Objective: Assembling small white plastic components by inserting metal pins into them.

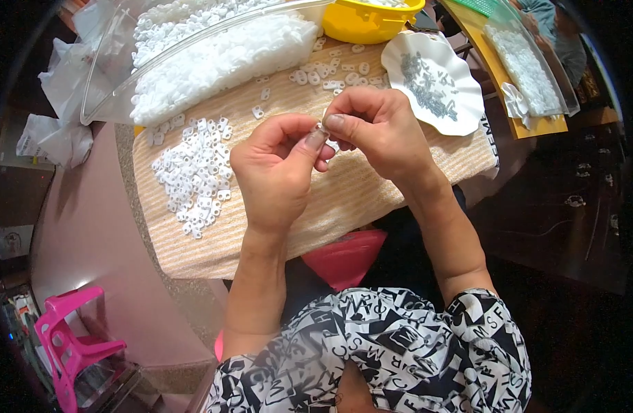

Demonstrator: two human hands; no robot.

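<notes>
On the far left, a clear bag [213,51] bulging with white clips leans over the far edge of the mat [358,199]; a nudge from a forearm could likely tip more of them out onto the table [89,227]. Just right of that, a loose pile of clips [192,175] lies on the mat near its left edge, close enough that a sweep of the wrist might push some off onto the table or floor.

In the middle, the left hand [275,172] is curled nearly closed, thumb and forefinger pinching a small white clip [323,127] held up over the mat. The right hand [382,127] meets it, fingertips also pinched at the same piece. The clip is tiny and mostly hidden by fingers; a slip in pressure could flick it into the lap.

On the right, a white scalloped dish [461,103] of small grey metal parts sits at the mat's far corner, where the right elbow might catch it and scatter the parts.
</notes>
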